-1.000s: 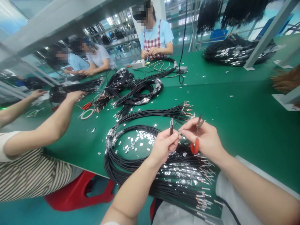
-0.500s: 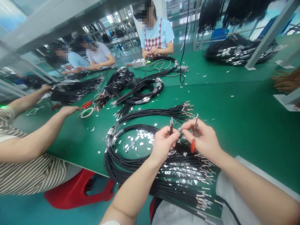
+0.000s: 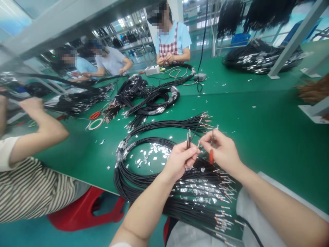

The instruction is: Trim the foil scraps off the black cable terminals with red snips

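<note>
My left hand (image 3: pixel 178 160) pinches the stripped end of a black cable (image 3: pixel 188 139), holding its tip upright. My right hand (image 3: pixel 224 151) is closed around small red-handled scissors (image 3: pixel 211 155), and its fingertips meet the left hand's at the cable end. Both hands hover over a coiled bundle of black cables (image 3: pixel 144 178) that lies on the green table (image 3: pixel 269 137). The near ends of the bundle are wrapped in silver foil (image 3: pixel 197 188) with bare copper tips.
Foil scraps (image 3: pixel 149 156) litter the table inside the coil. More cable bundles (image 3: pixel 146 97) lie further back, and another heap (image 3: pixel 257 56) sits at the far right. A person in a striped shirt (image 3: pixel 31 188) works at my left; others sit behind. A red stool (image 3: pixel 84 212) stands below.
The person at my left has pulled both arms back and lifted a cable bundle off the table. My right hand has turned the scissors slightly; my hands stay together at the cable end.
</note>
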